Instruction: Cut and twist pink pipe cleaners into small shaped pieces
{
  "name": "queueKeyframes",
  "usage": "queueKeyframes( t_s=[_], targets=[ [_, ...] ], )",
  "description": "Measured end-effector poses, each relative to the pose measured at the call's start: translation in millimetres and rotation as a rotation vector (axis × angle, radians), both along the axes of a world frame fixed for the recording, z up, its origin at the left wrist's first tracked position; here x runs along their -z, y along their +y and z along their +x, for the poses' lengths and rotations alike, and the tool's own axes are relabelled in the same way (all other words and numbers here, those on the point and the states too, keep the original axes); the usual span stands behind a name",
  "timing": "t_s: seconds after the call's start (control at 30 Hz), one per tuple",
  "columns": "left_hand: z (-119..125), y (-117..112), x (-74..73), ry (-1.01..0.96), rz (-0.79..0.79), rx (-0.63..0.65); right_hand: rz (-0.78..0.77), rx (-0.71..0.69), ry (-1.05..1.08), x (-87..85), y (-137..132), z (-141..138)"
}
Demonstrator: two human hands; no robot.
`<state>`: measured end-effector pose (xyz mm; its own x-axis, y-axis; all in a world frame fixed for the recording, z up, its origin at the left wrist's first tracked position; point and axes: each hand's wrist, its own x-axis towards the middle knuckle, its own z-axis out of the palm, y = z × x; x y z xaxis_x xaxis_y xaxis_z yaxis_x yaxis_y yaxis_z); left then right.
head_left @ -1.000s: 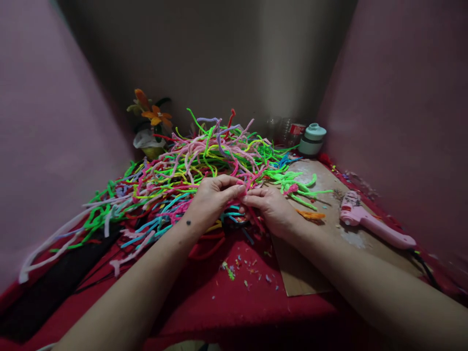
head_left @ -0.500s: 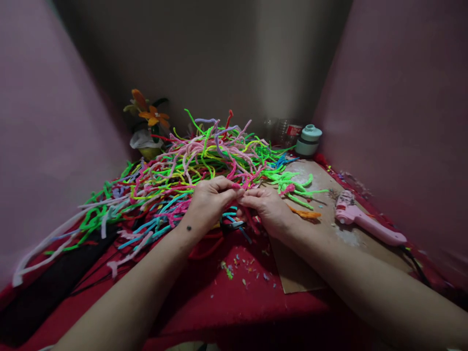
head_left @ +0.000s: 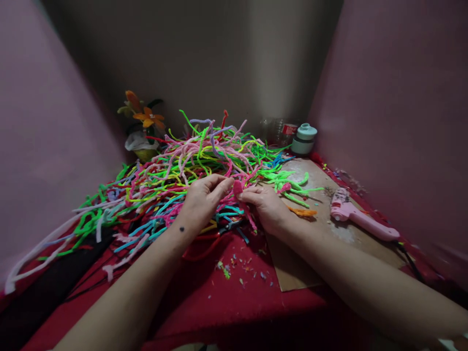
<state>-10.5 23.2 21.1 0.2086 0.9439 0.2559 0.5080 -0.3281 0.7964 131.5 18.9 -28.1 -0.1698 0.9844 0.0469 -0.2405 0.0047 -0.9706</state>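
Chenille piece (head_left: 238,188): pink and roughly upright between your two hands, just in front of the tangled heap of stems (head_left: 204,158).
Right hand (head_left: 268,207): your thumb and forefinger are pinched on the pink piece near its lower part.
Left hand (head_left: 206,200): your thumb and forefinger come close together just beside the piece; whether anything sits between them, the view does not let you tell.
Slip risk: your right pinch covers little of the piece, so a tug from the left could pull it free or bend it out of shape.
Snag risk: fuzzy stems crowd right behind your fingers, so a sideways move could catch one and drag others along.
Glue gun (head_left: 361,222): it lies on the cardboard (head_left: 298,273) near your right forearm (head_left: 347,278); an outward swing could knock it or hook its cord (head_left: 410,261). Whether it is hot does not show.
Metal tool (head_left: 232,225): partly covered by blue stems below your hands; dropping a hand carelessly could meet its edge, if it has one.
Pot (head_left: 144,153): yellowish, at the back left, with white wrapping (head_left: 141,140) at its top and orange flowers (head_left: 148,117) rising above.
Cup (head_left: 303,145): pale teal with its lid on, so its contents are hidden.
Bottle (head_left: 288,129): clear, red-labelled, beside the cup; what it contains is too dim to judge.
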Motion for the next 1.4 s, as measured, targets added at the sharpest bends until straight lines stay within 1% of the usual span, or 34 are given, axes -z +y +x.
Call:
queueKeyframes(
  t_s=[0.07, 0.13, 0.23, 0.33, 0.43, 0.53, 0.6, 0.67, 0.77, 0.87, 0.93, 1.1, 1.17, 1.23, 1.3, 1.4],
  targets=[
    [-1.8, 1.5, -1.6, 0.012, -0.070, 0.051, -0.014, 0.049, 0.058, 0.6, 1.7, 0.5],
    [-3.0, 2.9, -0.3, 0.041, -0.101, 0.098, -0.042, 0.067, 0.085, -1.0, 1.9, 1.0],
    [-3.5, 3.5, 2.0, 0.068, -0.075, 0.072, -0.075, 0.053, 0.093, -5.8, 0.5, 1.6],
    [-4.5, 2.7, 0.8, 0.068, -0.073, 0.053, -0.060, 0.051, 0.043, -10.1, -0.7, 1.5],
    [-6.6, 2.6, -0.3, -0.090, -0.166, 0.075, -0.037, 0.055, 0.038, -11.7, -0.5, 0.9],
    [-5.8, 3.4, 3.0, -0.263, -0.296, 0.151, -0.068, 0.048, 0.175, -10.2, 0.8, 0.1],
    [-2.6, 3.5, 7.4, -0.308, -0.366, 0.192, -0.090, 0.039, 0.245, -8.1, 1.8, 0.0],
    [1.6, 3.0, 12.1, -0.345, -0.399, 0.190, -0.090, 0.027, 0.264, -5.7, 2.7, 0.2],
    [5.5, 2.1, 17.1, -0.414, -0.411, 0.192, -0.080, 0.020, 0.228, -3.4, 3.3, 1.0],
    [5.4, 0.9, 17.8, -0.451, -0.404, 0.221, -0.038, 0.046, 0.115, -4.0, 3.4, 2.0],
    [4.7, -0.1, 16.4, -0.448, -0.390, 0.211, 0.012, 0.080, 0.020, -6.0, 3.3, 2.8],
    [5.1, -1.4, 12.4, -0.346, -0.288, 0.124, 0.163, 0.171, -0.187, -10.5, 3.5, 4.9],
    [5.6, -1.5, 12.5, -0.314, -0.240, 0.093, 0.166, 0.186, -0.216, -10.9, 3.3, 5.4],
    [5.6, -1.9, 14.2, -0.259, -0.162, 0.067, 0.138, 0.186, -0.215, -10.7, 2.7, 5.5],
    [4.4, -2.4, 17.7, -0.149, -0.008, 0.047, 0.105, 0.169, -0.181, -10.4, 2.1, 5.3],
    [0.4, -2.7, 25.2, 0.083, 0.332, 0.077, 0.041, 0.106, -0.061, -10.3, 2.1, 4.5]
  ],
)
